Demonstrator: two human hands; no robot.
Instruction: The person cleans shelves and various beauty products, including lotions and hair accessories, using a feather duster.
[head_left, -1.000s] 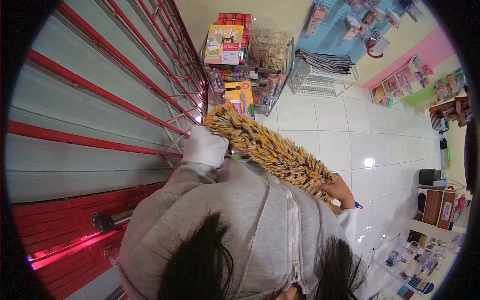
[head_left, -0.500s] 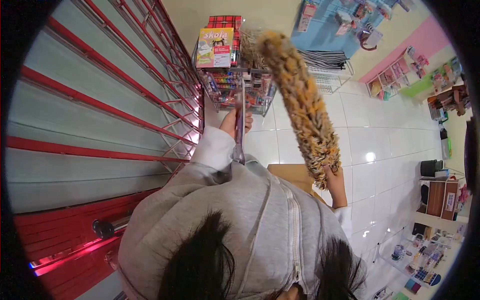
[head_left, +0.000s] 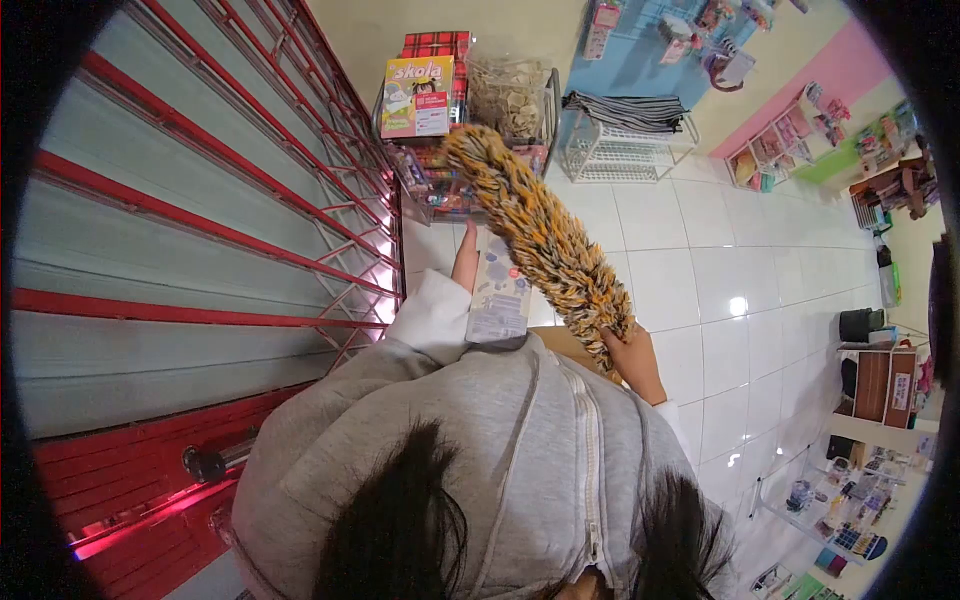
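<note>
My right hand is closed around the lower end of a fluffy yellow, brown and grey duster. The duster slants up and left, its tip in front of the clear shelf unit. On the left, my left hand grips the side of a flat, pale pack with blue-grey patterns and small print. Its broad face is turned up towards me, close to my chest. The duster overlaps the pack's upper right part in view. Most of my left fingers are hidden behind the pack.
A clear shelf unit holds small colourful goods, a yellow "skola" pack and a red plaid item. Red metal lattice runs along the left. A white rack stands beyond. A cardboard box sits near my body on white tiles.
The pack has turned from edge-on to show its broad face. The duster has swung left and down across the shelf front, my right hand moving slightly left with it.
</note>
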